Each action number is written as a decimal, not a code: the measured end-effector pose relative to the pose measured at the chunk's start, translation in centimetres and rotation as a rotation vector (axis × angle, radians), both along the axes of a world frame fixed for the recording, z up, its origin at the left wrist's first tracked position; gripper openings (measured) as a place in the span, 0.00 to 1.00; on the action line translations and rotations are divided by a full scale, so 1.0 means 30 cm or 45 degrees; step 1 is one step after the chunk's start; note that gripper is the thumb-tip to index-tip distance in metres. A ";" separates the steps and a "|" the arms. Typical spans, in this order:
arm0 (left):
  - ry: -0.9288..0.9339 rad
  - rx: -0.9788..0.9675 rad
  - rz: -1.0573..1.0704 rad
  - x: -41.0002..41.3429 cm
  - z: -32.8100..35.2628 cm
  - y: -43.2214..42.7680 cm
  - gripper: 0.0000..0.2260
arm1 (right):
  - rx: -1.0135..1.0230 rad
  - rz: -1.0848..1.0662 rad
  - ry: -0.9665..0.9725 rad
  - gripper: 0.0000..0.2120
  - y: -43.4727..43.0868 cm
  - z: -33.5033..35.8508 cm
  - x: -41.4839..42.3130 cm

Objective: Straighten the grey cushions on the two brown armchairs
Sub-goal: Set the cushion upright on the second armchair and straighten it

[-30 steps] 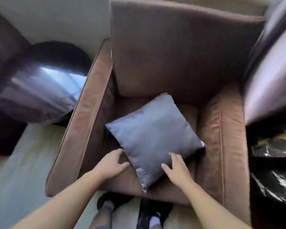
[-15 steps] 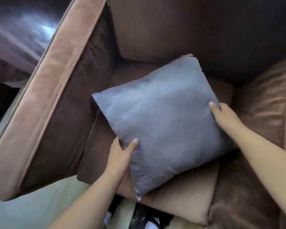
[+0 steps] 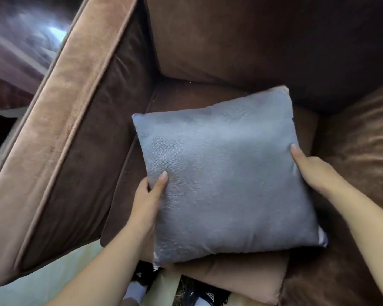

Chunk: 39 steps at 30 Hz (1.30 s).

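Observation:
A square grey cushion (image 3: 228,180) is held over the seat of a brown armchair (image 3: 263,45), lifted toward me with its face up. My left hand (image 3: 147,202) grips its left edge, thumb on top and fingers underneath. On the cushion's right edge, my right hand (image 3: 312,171) holds it with the thumb on the fabric and the fingers hidden behind. The cushion's sides run nearly parallel to the chair's backrest. Only one armchair is in view.
The chair's left armrest (image 3: 60,133) runs diagonally at the left, and the right armrest (image 3: 360,138) is at the right edge. A dark glossy round table (image 3: 20,40) sits beyond the left armrest. Pale floor (image 3: 60,281) and my feet show below the seat front.
Both hands have taken hold of the cushion's side edges, turned it from a diamond angle to nearly square with the chair, and raised it closer to me.

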<state>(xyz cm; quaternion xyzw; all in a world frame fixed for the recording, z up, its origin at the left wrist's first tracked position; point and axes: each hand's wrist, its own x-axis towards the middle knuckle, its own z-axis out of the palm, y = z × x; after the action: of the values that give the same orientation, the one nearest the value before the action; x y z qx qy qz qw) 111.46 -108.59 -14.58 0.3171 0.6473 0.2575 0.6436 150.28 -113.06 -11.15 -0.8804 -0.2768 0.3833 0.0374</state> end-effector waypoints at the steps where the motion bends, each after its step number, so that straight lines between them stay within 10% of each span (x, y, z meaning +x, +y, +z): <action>1: 0.024 0.001 -0.014 -0.014 -0.011 0.024 0.30 | -0.056 -0.015 0.030 0.50 -0.017 -0.003 0.001; 6: 0.028 -0.040 -0.141 -0.006 -0.042 0.135 0.40 | 0.279 -0.275 0.488 0.47 -0.073 -0.061 -0.013; 11: -0.179 -0.109 -0.232 0.013 -0.060 0.183 0.29 | 0.496 -0.514 0.792 0.48 -0.102 -0.121 -0.057; 21: -0.198 0.206 -0.311 0.038 0.261 0.217 0.24 | 0.857 -0.624 0.832 0.25 -0.166 0.141 -0.117; 35: -0.110 0.798 -0.653 0.281 0.688 0.503 0.23 | 1.211 -0.727 0.891 0.29 -0.107 0.482 -0.023; 39: -0.129 0.802 -0.624 0.314 0.671 0.584 0.35 | 1.272 -0.716 0.841 0.28 -0.066 0.501 0.009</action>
<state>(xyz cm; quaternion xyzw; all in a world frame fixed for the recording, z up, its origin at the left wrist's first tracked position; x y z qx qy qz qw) 120.87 -91.07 5.54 0.6308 0.4093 0.2974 0.5883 150.56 -115.05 3.88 -0.6321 -0.1547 0.4343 0.6228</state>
